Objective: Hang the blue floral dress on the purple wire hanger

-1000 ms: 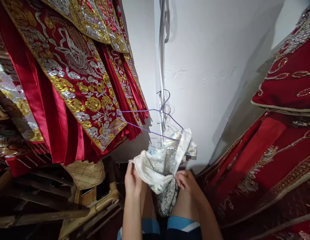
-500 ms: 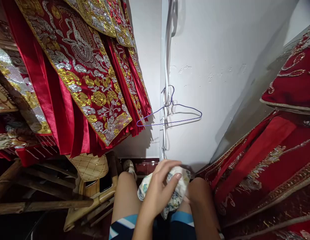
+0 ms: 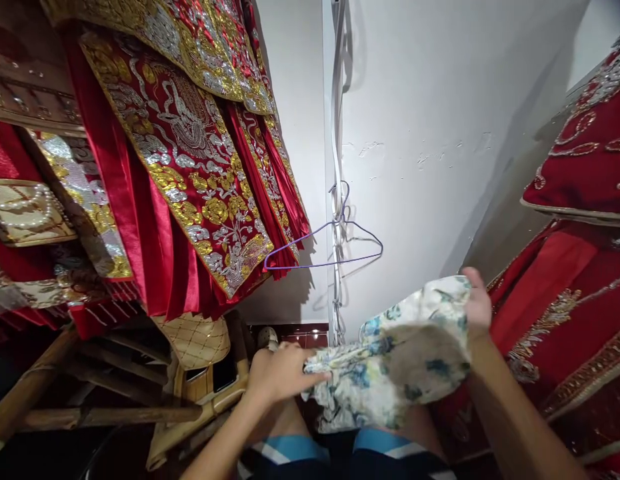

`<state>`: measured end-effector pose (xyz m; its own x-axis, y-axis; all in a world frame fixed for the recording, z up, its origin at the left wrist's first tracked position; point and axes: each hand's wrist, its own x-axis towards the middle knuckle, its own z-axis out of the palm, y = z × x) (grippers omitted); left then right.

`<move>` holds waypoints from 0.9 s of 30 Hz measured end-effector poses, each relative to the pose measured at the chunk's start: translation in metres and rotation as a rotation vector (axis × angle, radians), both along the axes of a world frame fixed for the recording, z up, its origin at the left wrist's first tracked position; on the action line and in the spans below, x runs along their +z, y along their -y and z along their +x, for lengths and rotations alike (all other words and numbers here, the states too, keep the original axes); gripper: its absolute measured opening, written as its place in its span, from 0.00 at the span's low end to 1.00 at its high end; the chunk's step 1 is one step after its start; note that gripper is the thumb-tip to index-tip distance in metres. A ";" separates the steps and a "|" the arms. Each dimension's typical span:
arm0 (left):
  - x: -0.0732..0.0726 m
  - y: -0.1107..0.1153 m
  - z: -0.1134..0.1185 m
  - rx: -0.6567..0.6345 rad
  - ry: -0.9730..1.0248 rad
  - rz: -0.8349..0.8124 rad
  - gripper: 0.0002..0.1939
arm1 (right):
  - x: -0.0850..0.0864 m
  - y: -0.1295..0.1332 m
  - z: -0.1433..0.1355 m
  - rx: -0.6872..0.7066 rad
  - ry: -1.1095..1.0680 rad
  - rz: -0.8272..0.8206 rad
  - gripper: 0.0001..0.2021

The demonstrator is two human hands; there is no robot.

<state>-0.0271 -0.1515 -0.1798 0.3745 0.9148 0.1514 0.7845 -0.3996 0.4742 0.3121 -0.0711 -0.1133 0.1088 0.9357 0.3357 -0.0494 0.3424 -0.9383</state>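
Note:
A white cloth [image 3: 363, 393] with a blue, green and yellow floral print is stretched out above my lap. Its left end is bunched and gathered, and my left hand [image 3: 285, 373] is closed on it. At the upper right corner, my right hand [image 3: 479, 303] grips the edge, slightly blurred. Folds hide what kind of garment the cloth is, and a shadow falls over its right half. Beyond it a purple wire hanger [image 3: 323, 265] hangs with nothing on it from a white strap [image 3: 336, 120] at the wall.
Red costumes with gold and silver sequins [image 3: 215, 207] hang at the left. Beaded red garments [image 3: 555, 267] hang close to my right arm. A bamboo chair [image 3: 205, 417] stands at the lower left, and a white wall [image 3: 415, 80] faces me.
The cloth was crumpled small on my lap; now it is lifted and spread to the right. My right hand has come up from beside my leg, while my left hand has shifted left.

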 end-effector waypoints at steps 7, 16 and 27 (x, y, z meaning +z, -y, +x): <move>0.066 -0.029 -0.067 0.109 -0.160 0.191 0.16 | 0.044 -0.003 -0.012 0.086 0.236 0.095 0.09; 0.094 -0.056 -0.083 0.323 0.048 0.162 0.30 | 0.014 -0.111 -0.077 0.083 0.399 0.054 0.14; 0.101 -0.085 -0.062 0.493 0.610 -0.326 0.37 | -0.003 -0.099 -0.023 -0.186 0.465 0.004 0.16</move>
